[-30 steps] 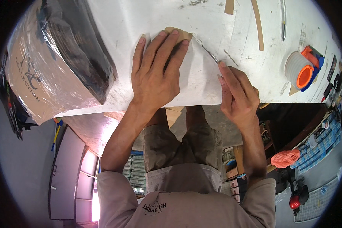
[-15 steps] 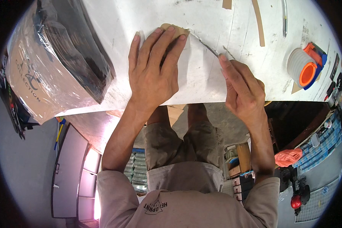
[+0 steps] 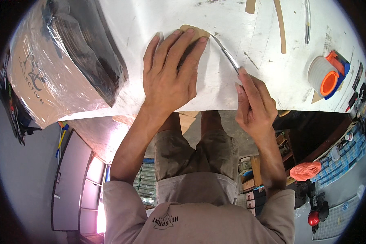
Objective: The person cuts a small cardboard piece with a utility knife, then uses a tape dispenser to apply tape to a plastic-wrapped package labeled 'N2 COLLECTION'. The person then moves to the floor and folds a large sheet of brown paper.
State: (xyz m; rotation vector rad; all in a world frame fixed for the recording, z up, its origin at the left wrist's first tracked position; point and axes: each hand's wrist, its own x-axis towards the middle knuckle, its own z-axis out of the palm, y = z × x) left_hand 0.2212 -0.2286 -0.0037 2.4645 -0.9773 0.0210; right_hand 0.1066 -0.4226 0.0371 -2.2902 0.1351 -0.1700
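My left hand (image 3: 173, 71) lies with its fingers spread over a small brown cardboard piece (image 3: 199, 31) on the white table, pressing it down. Only the piece's rounded far edge shows; the palm and fingers hide the rest. Held between the thumb and fingers of my right hand (image 3: 256, 101) is a slim silver knife (image 3: 230, 58). Its thin end points up and left, reaching the cardboard's right edge beside my left index finger. The handle is partly covered by my fingers.
A plastic-wrapped brown box (image 3: 40, 77) occupies the table's left side. Clear tape on an orange-and-blue dispenser (image 3: 329, 81) stands at right. Brown strips (image 3: 281, 28) and a pen-like stick (image 3: 307, 24) lie farther back. The white table's near edge (image 3: 215, 108) runs below my hands.
My right hand has drawn toward me and slightly left with the knife, showing more of its silver length. The left hand and cardboard sit slightly farther right in the picture.
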